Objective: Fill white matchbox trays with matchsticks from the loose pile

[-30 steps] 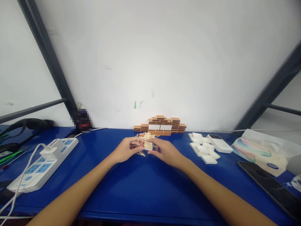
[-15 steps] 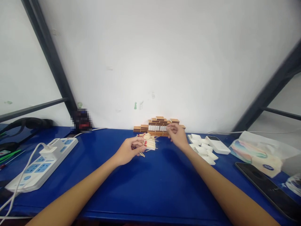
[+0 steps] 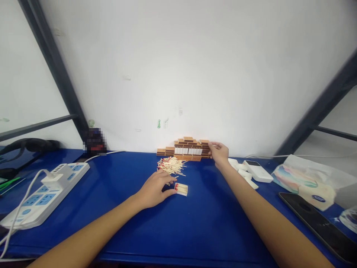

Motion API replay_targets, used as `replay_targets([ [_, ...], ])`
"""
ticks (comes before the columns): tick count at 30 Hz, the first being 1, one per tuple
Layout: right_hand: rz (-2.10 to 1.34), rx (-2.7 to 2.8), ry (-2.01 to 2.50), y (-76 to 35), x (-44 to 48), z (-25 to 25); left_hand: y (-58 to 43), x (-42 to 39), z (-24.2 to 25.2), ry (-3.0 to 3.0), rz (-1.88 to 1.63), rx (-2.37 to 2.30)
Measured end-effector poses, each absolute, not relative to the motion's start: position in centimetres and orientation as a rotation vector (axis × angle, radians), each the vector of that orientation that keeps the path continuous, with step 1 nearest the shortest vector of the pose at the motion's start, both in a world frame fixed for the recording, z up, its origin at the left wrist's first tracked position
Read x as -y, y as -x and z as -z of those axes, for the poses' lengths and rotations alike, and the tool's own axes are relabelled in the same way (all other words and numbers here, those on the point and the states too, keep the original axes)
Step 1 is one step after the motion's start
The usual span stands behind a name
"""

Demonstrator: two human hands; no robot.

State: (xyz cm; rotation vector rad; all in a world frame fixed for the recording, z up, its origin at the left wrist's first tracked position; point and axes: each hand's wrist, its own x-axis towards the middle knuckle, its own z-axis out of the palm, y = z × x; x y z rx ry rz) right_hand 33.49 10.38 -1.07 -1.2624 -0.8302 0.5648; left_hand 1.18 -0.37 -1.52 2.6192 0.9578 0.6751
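A small white matchbox tray [image 3: 181, 189] with red-tipped matches in it lies on the blue table. My left hand [image 3: 156, 188] is beside it, thumb at the tray's left end and fingers stretched out apart from the thumb. Just beyond the fingers is a loose heap of matches [image 3: 171, 165]. Against the wall stands a stepped stack of brown matchboxes [image 3: 188, 142], with a row of upright white pieces [image 3: 188, 151] in its middle. At the stack's right end, my right hand [image 3: 219, 152] has thumb and fingers closed at the edge of a matchbox [image 3: 204, 142]; the fingers partly hide that end.
Several empty white trays [image 3: 243, 174] lie right of the stack, partly behind my right forearm. Near them are a white device [image 3: 259, 172], a tissue pack [image 3: 304, 182] and a black phone [image 3: 315, 223]. A power strip [image 3: 41, 199] with a white cable lies at the left.
My left hand has come nearer, and the tray of matches it held now rests on the table. My right hand has moved right, from the white pieces to the stack's right end.
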Motion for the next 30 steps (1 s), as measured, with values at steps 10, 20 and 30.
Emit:
replay_targets([
  [10,-0.611,0.887,1.286,-34.0,-10.3,1.0,-0.6,-0.1,0.8,-2.660,-0.741,-0.923],
  [20,-0.481,0.847,1.226,-33.6,-9.8,0.2,-0.2,-0.7,0.6,-2.632,-0.821,-0.960],
  [30,-0.918,1.221,1.208,-25.6,-1.6,-0.6,0.3,-1.2,0.2,-2.531,-1.074,-1.077],
])
